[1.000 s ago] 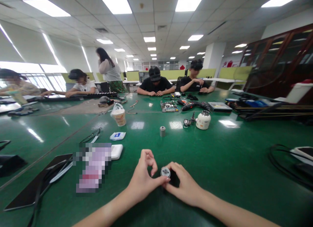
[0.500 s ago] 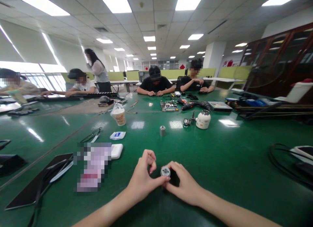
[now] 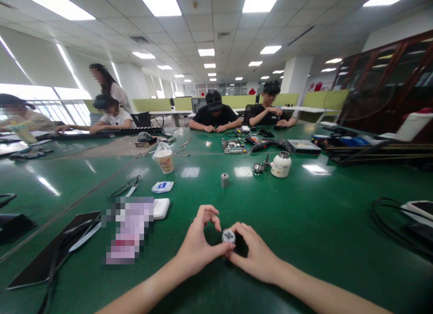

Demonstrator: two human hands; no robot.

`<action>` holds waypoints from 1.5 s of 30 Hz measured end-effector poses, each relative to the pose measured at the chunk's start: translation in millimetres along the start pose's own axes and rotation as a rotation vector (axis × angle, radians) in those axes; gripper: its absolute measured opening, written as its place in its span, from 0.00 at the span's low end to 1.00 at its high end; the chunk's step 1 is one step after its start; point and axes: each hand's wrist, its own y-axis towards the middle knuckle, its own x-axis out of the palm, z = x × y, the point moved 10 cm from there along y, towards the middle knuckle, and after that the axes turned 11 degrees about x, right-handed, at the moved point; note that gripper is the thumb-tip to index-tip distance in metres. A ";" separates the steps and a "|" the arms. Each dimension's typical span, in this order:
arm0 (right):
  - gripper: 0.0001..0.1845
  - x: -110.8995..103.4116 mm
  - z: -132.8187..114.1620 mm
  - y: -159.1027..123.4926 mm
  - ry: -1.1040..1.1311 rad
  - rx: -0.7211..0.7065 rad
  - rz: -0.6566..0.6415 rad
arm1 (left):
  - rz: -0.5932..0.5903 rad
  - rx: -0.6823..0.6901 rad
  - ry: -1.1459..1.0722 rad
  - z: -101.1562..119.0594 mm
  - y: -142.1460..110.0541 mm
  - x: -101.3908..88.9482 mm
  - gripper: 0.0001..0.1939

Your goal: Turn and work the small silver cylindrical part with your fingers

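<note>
My right hand [image 3: 255, 254] grips a small metal cylinder [image 3: 229, 237] between thumb and fingers. The cylinder stands upright near the table's front, its round, pale face with small dark holes turned up; its lower side is hidden by the hands. On the left of it, my left hand [image 3: 199, 242] lays its thumb against the cylinder's near edge. The other left fingers are curved and apart, with the index tip close to the far left rim. Farther back, a similar silver cylinder [image 3: 225, 180] stands upright on the green table [image 3: 291, 214].
A white card-like box [image 3: 161, 209], a blue-and-white packet [image 3: 163, 187] and a bagged cup [image 3: 165, 159] are on the left. A white round jar [image 3: 281, 164], a circuit board [image 3: 234, 145] and a power drill [image 3: 262, 145] lie farther back. Several people are beyond.
My left fingers have lifted and stretched toward the cylinder's far rim. My right hand and the cylinder stay in place. A standing person in the background has moved left.
</note>
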 end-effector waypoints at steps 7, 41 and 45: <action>0.12 1.4 -0.4 -0.8 0.002 -0.004 -0.005 | 0.003 -0.034 0.072 -5.5 -2.6 0.4 0.27; 0.12 3.0 1.7 1.2 -0.035 0.025 -0.035 | 0.073 -0.023 0.311 -45.3 4.9 -33.2 0.11; 0.12 3.7 2.1 0.9 -0.031 0.013 -0.031 | 0.089 0.042 0.216 -8.4 2.5 -23.1 0.10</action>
